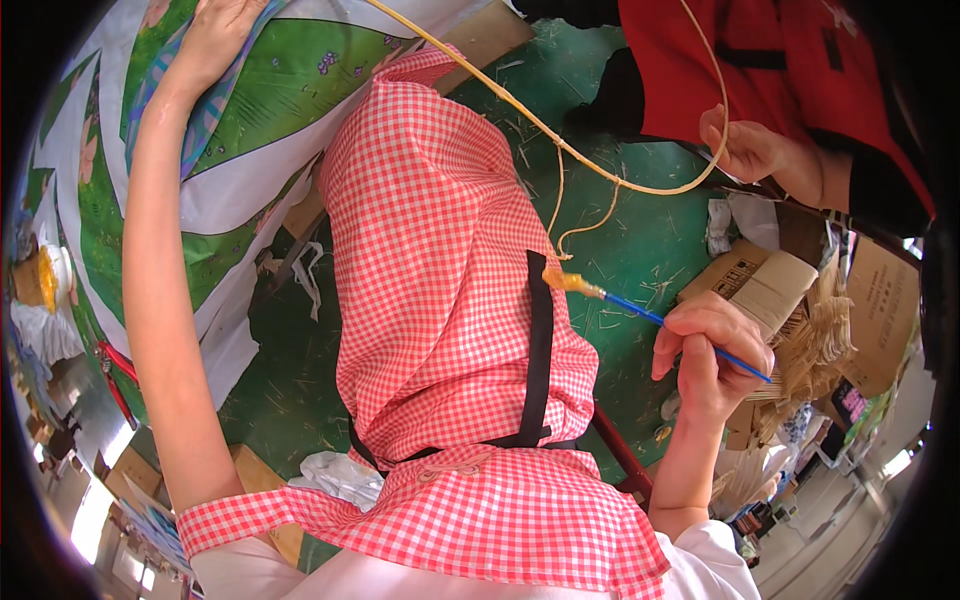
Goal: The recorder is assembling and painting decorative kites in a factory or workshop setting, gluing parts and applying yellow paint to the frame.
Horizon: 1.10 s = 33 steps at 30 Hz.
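My right hand [712,355] is closed around a thin blue paintbrush [640,308] at the right. Its bristles are coated with something thick and yellow, and the tip hangs over the checked apron on my lap. My left arm reaches to the far left, where my left hand [222,35] rests on a blue-and-purple patterned piece [205,140]. The picture's top edge cuts off its fingers. Beneath that piece spreads a white sheet printed with green leaf shapes [290,85].
A co-worker's hand [750,150] holds a long bent cane strip [540,125] with thin strings dangling. Flattened cardboard [755,280] and bundled brown paper [815,335] stand at the right. At the left are red-handled pliers [118,370] and a tub with yellow stuff [55,275].
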Each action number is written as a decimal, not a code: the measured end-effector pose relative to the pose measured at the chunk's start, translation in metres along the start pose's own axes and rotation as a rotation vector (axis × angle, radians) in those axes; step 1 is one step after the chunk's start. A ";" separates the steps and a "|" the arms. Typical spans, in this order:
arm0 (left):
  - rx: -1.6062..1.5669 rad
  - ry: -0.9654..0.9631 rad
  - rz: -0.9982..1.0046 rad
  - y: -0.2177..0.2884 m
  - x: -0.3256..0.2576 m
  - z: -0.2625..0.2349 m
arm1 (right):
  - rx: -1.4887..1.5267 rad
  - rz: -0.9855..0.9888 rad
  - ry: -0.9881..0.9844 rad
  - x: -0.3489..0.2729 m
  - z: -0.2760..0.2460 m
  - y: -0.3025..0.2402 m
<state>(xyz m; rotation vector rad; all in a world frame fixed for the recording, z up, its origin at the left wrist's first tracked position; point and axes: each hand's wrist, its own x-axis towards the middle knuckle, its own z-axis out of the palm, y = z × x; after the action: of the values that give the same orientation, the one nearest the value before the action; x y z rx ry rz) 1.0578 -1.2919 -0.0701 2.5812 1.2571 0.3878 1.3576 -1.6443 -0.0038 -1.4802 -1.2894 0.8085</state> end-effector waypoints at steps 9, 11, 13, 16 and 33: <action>0.019 -0.003 -0.001 0.004 -0.001 -0.002 | 0.347 0.231 0.190 -0.014 -0.002 0.029; 0.026 -0.002 0.002 0.003 -0.001 -0.002 | 0.393 0.258 0.160 -0.016 0.000 0.044; 0.033 -0.005 0.002 0.002 -0.001 -0.001 | 0.578 0.338 0.236 -0.019 -0.001 0.055; 0.010 -0.003 0.008 0.001 0.001 0.004 | 0.597 0.363 0.299 -0.024 -0.006 0.064; 0.029 -0.006 0.001 0.003 -0.001 -0.001 | 0.691 0.320 0.269 -0.022 -0.011 0.075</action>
<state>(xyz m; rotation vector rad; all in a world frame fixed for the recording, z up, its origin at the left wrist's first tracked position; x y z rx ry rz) 1.0594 -1.2943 -0.0687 2.6053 1.2678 0.3644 1.3871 -1.6655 -0.0743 -1.1762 -0.4894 1.0820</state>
